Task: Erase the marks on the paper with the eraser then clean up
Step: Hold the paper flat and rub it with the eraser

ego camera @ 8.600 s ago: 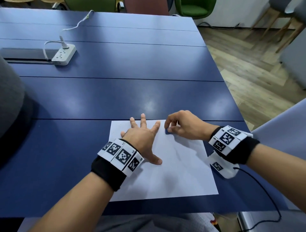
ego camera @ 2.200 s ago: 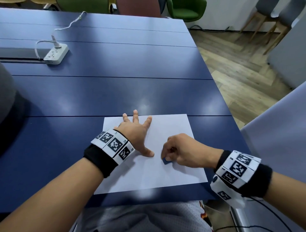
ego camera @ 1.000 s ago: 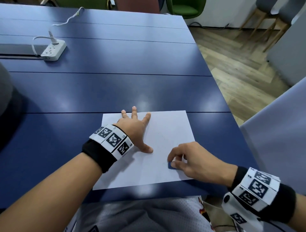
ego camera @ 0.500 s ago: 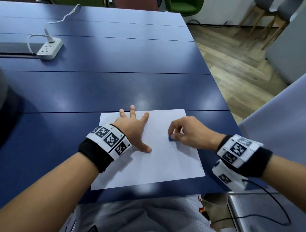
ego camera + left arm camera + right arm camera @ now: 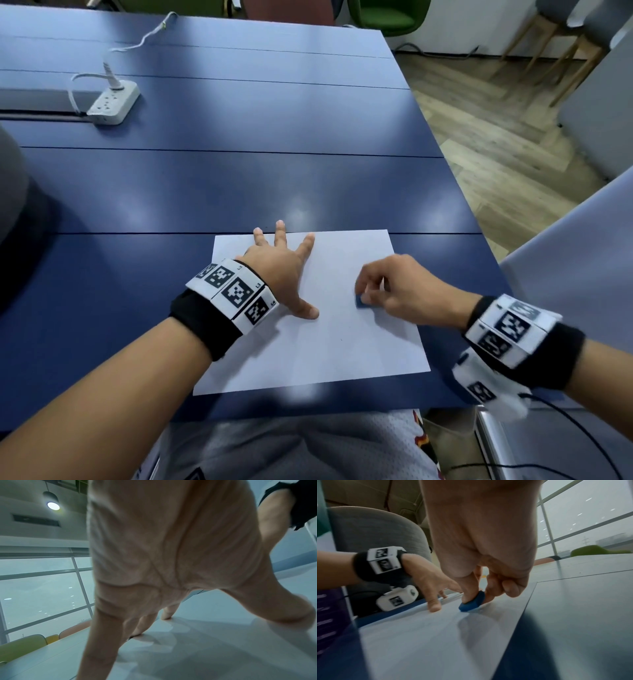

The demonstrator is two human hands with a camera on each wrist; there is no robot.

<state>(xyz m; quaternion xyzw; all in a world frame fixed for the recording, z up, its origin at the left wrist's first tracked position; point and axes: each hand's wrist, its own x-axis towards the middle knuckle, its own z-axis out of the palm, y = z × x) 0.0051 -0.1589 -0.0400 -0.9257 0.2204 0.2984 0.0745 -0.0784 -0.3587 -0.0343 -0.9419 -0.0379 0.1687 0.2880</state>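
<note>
A blue desk (image 5: 239,178) is stretching ahead of the hands; green chairs (image 5: 387,13) are standing beyond it, wooden flooring (image 5: 496,144) is lying rightward, and a ceiling lamp (image 5: 53,505) is glowing above large windows (image 5: 42,595).

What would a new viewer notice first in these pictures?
First, the white paper at the near edge of the blue table, with the left hand spread flat on it. Next, the right hand pinching a small blue eraser against the sheet. A white power strip lies far left.
</note>
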